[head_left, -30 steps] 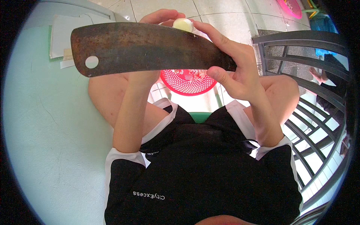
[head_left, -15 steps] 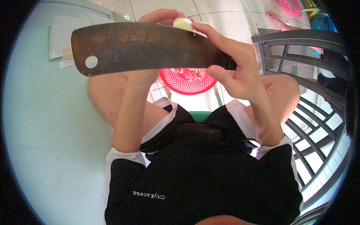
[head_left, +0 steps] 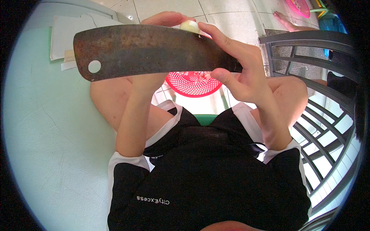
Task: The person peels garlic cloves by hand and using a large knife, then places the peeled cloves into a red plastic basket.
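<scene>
A broad, dark, stained cleaver (head_left: pixel 154 52) with a round hole near its end lies across the upper middle of the view. My right hand (head_left: pixel 250 73) is closed on the cleaver's right end, index finger along the upper edge and thumb near the lower one. Behind the blade, my left hand (head_left: pixel 163 18) curls round a pale, smooth, round bulb (head_left: pixel 189 26), which shows above the upper edge beside my right index fingertip. The blade hides most of my left palm and the bulb's lower part. Beneath sits a red perforated basket (head_left: pixel 192 91) holding pale, pinkish scraps.
At the left is a light blue-green wall-like surface (head_left: pixel 50 127) with white sheets (head_left: pixel 71 36) at its upper edge. A dark metal railing (head_left: pixel 308 38) curves along the right. Beyond it are another person's foot (head_left: pixel 283 19) and a pink basket (head_left: pixel 300 7). My knees flank the red basket.
The cleaver has dipped slightly. The bulb and my left fingers have shifted a little downward, and the fingers lie flatter. My right hand has barely moved.
</scene>
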A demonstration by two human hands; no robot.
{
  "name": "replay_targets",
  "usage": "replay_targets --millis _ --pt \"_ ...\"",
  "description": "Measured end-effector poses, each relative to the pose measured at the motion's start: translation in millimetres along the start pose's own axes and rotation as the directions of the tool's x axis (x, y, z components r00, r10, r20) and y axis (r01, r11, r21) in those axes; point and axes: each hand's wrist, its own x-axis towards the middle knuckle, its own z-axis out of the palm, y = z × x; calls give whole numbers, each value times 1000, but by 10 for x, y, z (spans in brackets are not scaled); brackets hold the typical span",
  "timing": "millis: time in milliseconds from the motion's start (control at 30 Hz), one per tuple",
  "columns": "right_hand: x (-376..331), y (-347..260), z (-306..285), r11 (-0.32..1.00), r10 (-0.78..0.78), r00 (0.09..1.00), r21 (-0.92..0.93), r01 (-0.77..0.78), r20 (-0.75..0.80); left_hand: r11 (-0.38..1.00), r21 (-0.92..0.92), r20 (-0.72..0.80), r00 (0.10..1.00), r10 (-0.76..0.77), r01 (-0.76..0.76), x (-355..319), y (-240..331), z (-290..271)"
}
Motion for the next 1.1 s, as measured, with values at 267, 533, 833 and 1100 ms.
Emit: replay_targets --millis 267,533,833,1100 --pt "13 -27 -53 997 78 996 20 -80 51 974 -129 -159 966 -204 185 -17 95 84" --pt "-5 35 22 994 -1 999 106 5 -39 992 -101 -46 995 -86 81 -32 9 26" --pt "-12 18 36 997 -7 999 77 9 -32 970 -239 -92 994 -59 36 2 16 26" --pt "-24 53 -10 999 4 1000 51 -5 13 996 18 -53 995 -87 88 -29 53 26"
